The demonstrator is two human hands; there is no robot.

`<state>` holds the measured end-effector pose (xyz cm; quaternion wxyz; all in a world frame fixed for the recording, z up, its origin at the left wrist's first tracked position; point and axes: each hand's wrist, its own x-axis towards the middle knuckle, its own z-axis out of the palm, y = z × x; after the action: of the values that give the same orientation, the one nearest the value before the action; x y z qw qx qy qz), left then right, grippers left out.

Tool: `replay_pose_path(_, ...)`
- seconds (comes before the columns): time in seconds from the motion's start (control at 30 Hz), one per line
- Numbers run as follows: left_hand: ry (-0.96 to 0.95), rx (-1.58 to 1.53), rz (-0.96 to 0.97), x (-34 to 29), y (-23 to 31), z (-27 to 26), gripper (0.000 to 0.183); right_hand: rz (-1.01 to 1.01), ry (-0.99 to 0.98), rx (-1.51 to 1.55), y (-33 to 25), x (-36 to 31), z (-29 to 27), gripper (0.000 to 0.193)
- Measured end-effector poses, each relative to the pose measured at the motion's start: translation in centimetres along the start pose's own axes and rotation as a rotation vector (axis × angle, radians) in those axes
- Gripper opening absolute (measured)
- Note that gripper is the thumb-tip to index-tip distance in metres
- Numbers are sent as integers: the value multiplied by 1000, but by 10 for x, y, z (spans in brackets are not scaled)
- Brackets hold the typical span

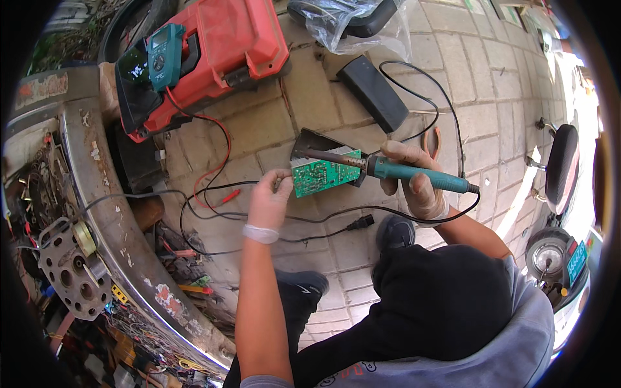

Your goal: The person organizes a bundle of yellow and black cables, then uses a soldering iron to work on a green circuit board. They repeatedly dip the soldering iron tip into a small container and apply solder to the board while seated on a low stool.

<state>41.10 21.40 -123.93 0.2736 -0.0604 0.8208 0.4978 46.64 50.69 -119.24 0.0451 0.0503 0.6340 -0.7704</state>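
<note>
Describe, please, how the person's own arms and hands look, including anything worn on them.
The left hand and right hand wear thin, translucent whitish gloves; the left glove's cuff is bunched at the wrist. Both forearms are bare, with grey sleeves further up.

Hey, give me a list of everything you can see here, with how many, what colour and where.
Soldering iron: one, teal handle, centre
Circuit board: one, green, centre
Shell: one, black, behind the board
Box: one, black, upper centre
Pliers-like tool: one, orange handles, partly hidden, right of centre
Plug: one, black, below the board
Cables: several, black and red, across the paving
Toolbox: one, red, upper left
Meter: one, teal, on the toolbox
Bag: one, clear, top
Pad: one, black, far right
Wheel: one, silver and black, right
Metal plate: one, grey, holed, lower left
Scraps: uncountable, mixed, lower left
Paving: tan, underneath
Shoes: two, dark, below centre
Left grip: one, whitish glove, on the board
Right grip: one, whitish glove, around the iron
</note>
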Motion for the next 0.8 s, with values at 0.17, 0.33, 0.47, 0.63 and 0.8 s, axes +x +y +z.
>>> replay_pose_path(0.17,20,-155,-62,-9,-2,10,18,64,-64,9,1,-5,5,108)
replay_pose_path(0.33,130,-201,-49,-14,-11,22,17,28,-144,22,5,-8,0,74)
replay_pose_path(0.47,262,-141,-150,-11,-18,35,19,245,51,206,15,-19,10,37)
replay_pose_path(0.63,364,-64,21,-5,-24,42,27,292,21,134,27,-19,18,32)
replay_pose_path(0.8,246,-51,16,0,-26,33,31,269,29,142,34,-17,22,30)
